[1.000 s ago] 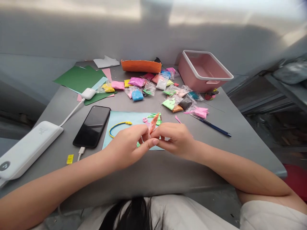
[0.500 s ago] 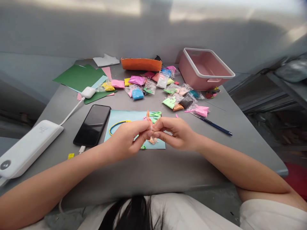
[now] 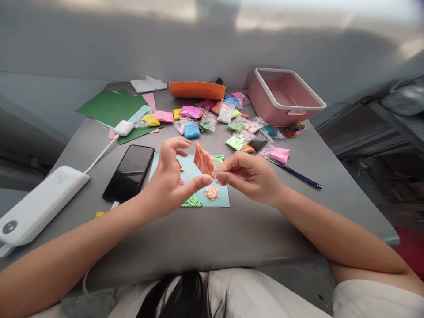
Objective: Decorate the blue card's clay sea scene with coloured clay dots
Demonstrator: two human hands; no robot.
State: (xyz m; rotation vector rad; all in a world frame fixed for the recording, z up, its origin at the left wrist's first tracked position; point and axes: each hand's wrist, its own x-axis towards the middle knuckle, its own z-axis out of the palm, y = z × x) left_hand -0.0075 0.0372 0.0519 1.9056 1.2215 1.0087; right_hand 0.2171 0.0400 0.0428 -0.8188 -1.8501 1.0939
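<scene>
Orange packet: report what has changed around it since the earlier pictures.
The left hand has opened, fingers lifting away from the packet; whether its thumb still touches is unclear. The right hand still pinches the clear end. The packet now tilts left, its orange side showing more. The turtle, covered before, is in view. Phone, pen and box stayed put.

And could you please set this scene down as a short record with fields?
Right hand: pinching a clear plastic packet of orange material
Left hand: open beside it, thumb contact unclear
Below hands: light-blue rectangular paper sheet, bearing a round peach figure
Left of sheet: flat black phone
Right of sheet: slim dark-blue tool
Back right: pink plastic box
</scene>
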